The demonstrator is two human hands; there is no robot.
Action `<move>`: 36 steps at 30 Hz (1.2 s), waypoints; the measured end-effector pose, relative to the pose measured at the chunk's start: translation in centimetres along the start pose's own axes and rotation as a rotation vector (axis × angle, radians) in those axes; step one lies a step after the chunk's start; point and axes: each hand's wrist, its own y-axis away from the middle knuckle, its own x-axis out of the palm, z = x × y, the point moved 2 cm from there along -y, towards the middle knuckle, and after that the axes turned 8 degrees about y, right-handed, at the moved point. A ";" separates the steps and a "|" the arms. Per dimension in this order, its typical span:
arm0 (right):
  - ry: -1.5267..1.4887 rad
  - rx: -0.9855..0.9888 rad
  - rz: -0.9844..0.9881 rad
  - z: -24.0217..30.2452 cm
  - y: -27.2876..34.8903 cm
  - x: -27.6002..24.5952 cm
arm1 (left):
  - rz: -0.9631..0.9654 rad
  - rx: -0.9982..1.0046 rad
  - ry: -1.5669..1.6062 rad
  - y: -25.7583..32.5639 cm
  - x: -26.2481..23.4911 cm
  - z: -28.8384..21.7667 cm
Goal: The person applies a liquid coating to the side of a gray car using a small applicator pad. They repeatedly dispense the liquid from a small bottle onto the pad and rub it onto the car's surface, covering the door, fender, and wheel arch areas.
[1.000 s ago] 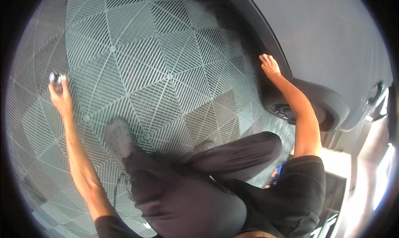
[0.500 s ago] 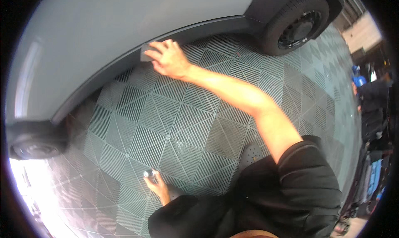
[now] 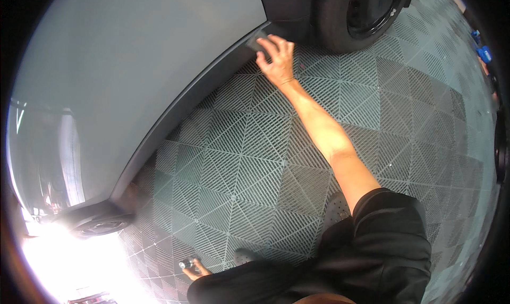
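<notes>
My right hand stretches far forward, its fingers bent over a dark grey, block-like pad. The pad lies against the black sill trim under the grey car body, close to the wheel arch at the upper right. Low on the left, my left hand is closed around a small bottle with a pale, shiny top. That bottle is held above the floor, away from the car. Most of its body is hidden by my fingers or too small to make out.
A black-rimmed wheel stands at the upper right, another wheel at the lower left. Ribbed grey floor tiles spread beneath me. My grey shoes show beside my black clothing. Blue items sit at the far right edge.
My right hand has slid the pad rightward along the sill toward the wheel arch. The view has shifted, and my left hand with the bottle now appears lower.
</notes>
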 end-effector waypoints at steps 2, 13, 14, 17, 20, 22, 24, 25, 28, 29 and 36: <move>-0.003 0.129 -0.027 -2.9 -0.2 -0.7 | -0.106 -0.023 0.079 -1.8 -1.6 -0.3; -0.885 1.356 -0.358 2.4 4.4 2.1 | -0.160 0.211 0.017 -7.6 -1.7 -21.7; -1.063 1.653 -0.388 1.1 4.4 2.2 | -0.146 0.211 0.039 -7.4 -0.8 -23.7; -1.315 1.837 -0.496 -4.0 2.7 2.3 | -0.172 0.203 0.124 -6.6 2.3 -30.4; -1.485 1.925 -0.573 -7.3 0.2 2.7 | -0.121 0.152 0.055 -7.0 3.8 -33.8; -1.447 1.985 -0.531 -5.3 -0.7 2.4 | -0.040 0.280 0.179 -6.8 4.8 -35.2; -1.303 1.898 -0.493 -4.3 -1.7 1.9 | 0.011 0.435 0.277 -7.0 5.6 -36.2; -1.191 1.895 -0.504 -3.5 -2.8 1.1 | 0.038 0.446 0.283 -6.8 6.0 -36.9; -0.964 1.722 -0.588 -1.7 -5.6 -0.2 | 0.151 0.515 0.329 -6.4 6.2 -37.9; -0.969 1.605 -0.588 -1.3 -5.8 -0.3 | 0.190 0.541 0.363 -6.3 6.4 -38.0; -0.973 1.664 -0.576 -1.2 0.8 -0.5 | 0.405 0.568 0.534 -5.8 10.4 -38.6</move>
